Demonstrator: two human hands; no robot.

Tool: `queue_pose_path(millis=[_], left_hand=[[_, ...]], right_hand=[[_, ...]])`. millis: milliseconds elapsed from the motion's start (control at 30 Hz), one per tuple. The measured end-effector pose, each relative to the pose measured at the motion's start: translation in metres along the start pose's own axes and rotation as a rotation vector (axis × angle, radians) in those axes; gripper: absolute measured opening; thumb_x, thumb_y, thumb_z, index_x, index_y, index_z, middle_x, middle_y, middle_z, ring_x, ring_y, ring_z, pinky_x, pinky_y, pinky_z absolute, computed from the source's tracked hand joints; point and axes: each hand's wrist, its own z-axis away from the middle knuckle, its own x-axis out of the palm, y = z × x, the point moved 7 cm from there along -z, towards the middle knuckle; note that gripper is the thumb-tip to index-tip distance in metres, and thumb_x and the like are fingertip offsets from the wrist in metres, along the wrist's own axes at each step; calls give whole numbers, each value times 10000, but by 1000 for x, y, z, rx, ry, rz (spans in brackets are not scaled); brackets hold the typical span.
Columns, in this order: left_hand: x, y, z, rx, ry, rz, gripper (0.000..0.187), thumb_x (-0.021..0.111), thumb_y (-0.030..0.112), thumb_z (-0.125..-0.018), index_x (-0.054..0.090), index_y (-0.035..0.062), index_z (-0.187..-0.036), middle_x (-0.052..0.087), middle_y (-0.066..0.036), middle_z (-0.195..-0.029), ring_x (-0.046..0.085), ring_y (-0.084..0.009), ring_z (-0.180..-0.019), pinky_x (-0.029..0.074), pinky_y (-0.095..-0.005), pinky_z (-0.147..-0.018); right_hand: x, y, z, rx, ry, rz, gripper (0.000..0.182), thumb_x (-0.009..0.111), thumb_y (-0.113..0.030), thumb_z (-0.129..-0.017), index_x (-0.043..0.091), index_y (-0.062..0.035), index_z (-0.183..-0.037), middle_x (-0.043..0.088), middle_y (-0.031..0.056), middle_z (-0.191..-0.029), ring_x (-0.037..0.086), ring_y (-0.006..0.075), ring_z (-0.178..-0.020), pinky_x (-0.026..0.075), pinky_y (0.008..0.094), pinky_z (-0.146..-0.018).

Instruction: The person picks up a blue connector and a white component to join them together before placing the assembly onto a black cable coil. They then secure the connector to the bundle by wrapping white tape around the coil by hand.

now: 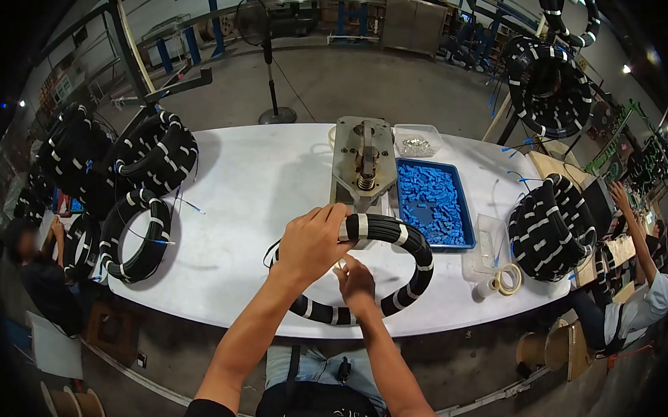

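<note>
A large black cable coil [416, 246], banded with white tape, lies on the white table in front of me. My left hand [314, 234] is wrapped over the coil's upper left part. Inside the ring, my right hand [356, 282] has its fingers bent near a small pale thing, too small to make out, just under my left hand. Directly beyond the coil stands a metal press [366, 161]. Right of the press is a blue tray [472, 243] of small blue parts, with a clear box [417, 141] of small metallic parts behind it.
More taped coils stand at the left [157, 152] and right [553, 229] of the table [238, 174]. Tape rolls [508, 279] lie near a clear container [486, 245]. A fan [278, 115] stands beyond. One person [44, 270] is at far left, another [643, 296] at far right.
</note>
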Motion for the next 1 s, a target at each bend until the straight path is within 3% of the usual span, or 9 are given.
queue_pose_path(millis=[200,267,333,433,467,567,733,867,1000], left_hand=[[2,2,5,4,-25,-17,380,789,223,-723,602,94,-1028,657,-34,-905,659,-264,-828,528,-386,-678],[1,3,5,28,0,-23,374,787,201,-720,612,96,-1033,658,-32,-909,656,-254,-826,528,-376,-680],[-1,2,7,29,5,-22,376,785,179,-710,617,95,-1036,658,-32,-911,654,-250,-825,528,-372,-683],[-5,0,11,43,11,-11,382,759,143,-695,603,103,-1041,654,-35,-912,649,-242,-830,529,-376,-686],[-6,0,12,57,22,-3,385,736,129,-690,585,111,-1043,650,-38,-910,646,-239,-835,528,-383,-685],[-8,-1,14,58,11,19,419,735,129,-692,586,106,-1083,649,-54,-922,645,-254,-851,531,-386,-696],[-22,-4,14,83,-10,128,527,779,112,-697,576,80,-1182,654,-103,-1064,656,-310,-912,543,-388,-767],[-24,-53,38,-274,-111,257,571,815,159,-706,554,65,-1205,652,-137,-1116,651,-361,-928,543,-389,-809],[15,-87,84,-505,-149,441,499,801,119,-713,580,39,-1153,686,-132,-1004,680,-274,-894,539,-339,-808]], right_hand=[[12,7,16,-54,-81,0,435,762,-255,-807,619,-72,-1175,648,198,-1093,606,391,-1044,487,459,-894],[-28,-31,23,-287,55,-150,385,754,-254,-825,636,-50,-1129,652,190,-1074,609,383,-1037,485,447,-899],[-86,-82,34,-272,3,-270,306,743,-218,-847,642,-21,-1059,674,164,-1003,665,340,-876,534,408,-778],[-165,-124,52,-485,287,-239,293,824,-119,-741,674,-41,-980,680,105,-924,650,225,-805,512,324,-689],[-189,-140,52,-639,444,-89,311,833,-119,-706,676,-57,-967,664,114,-953,627,251,-889,505,357,-767],[-212,-159,26,-576,545,166,333,835,-126,-680,670,-46,-957,653,134,-1002,603,308,-999,491,393,-822],[-171,-111,-26,-273,147,170,331,744,-75,-683,664,-63,-1005,683,128,-919,645,351,-885,509,418,-761],[-173,-106,-22,-262,271,188,301,711,-48,-678,665,-83,-973,692,110,-900,653,345,-828,515,413,-731],[-179,-102,-10,-236,365,210,296,711,-41,-675,667,-88,-964,693,106,-900,655,347,-828,517,410,-729]])
